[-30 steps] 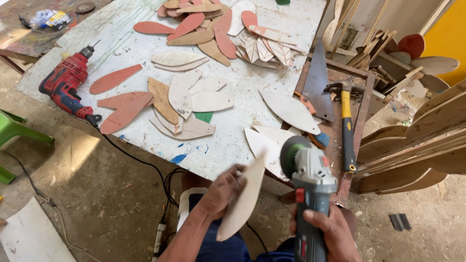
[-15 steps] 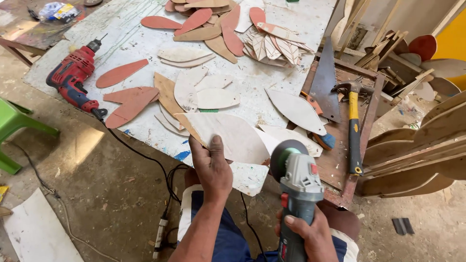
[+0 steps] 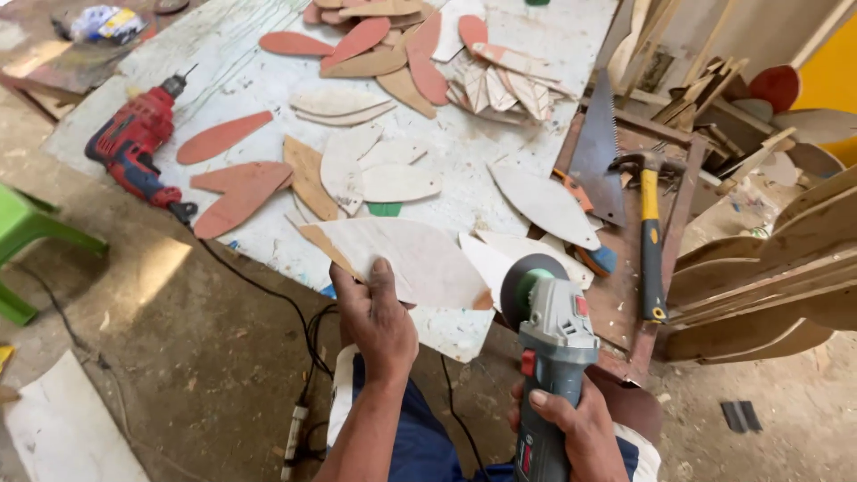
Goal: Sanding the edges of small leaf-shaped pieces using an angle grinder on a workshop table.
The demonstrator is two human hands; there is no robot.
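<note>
Gripping a pale leaf-shaped wood piece (image 3: 406, 259) at its lower edge, left hand (image 3: 379, 317) holds it flat over the desk (image 3: 223, 54) edge, center frame. Right hand (image 3: 571, 428), lower right, is closed round the grey angle grinder (image 3: 549, 357) body; disc sits just beside the piece's right tip. Red drill (image 3: 134, 147) lies upper left, yellow-handled hammer (image 3: 652, 228) & saw (image 3: 603, 152) at right.

One red drill (image 3: 134, 147), one hammer (image 3: 651, 223), one handsaw (image 3: 600, 156), one angle grinder (image 3: 549, 357)

Bright, sharp daylight; soft shadows, wide-angle edges.
</note>
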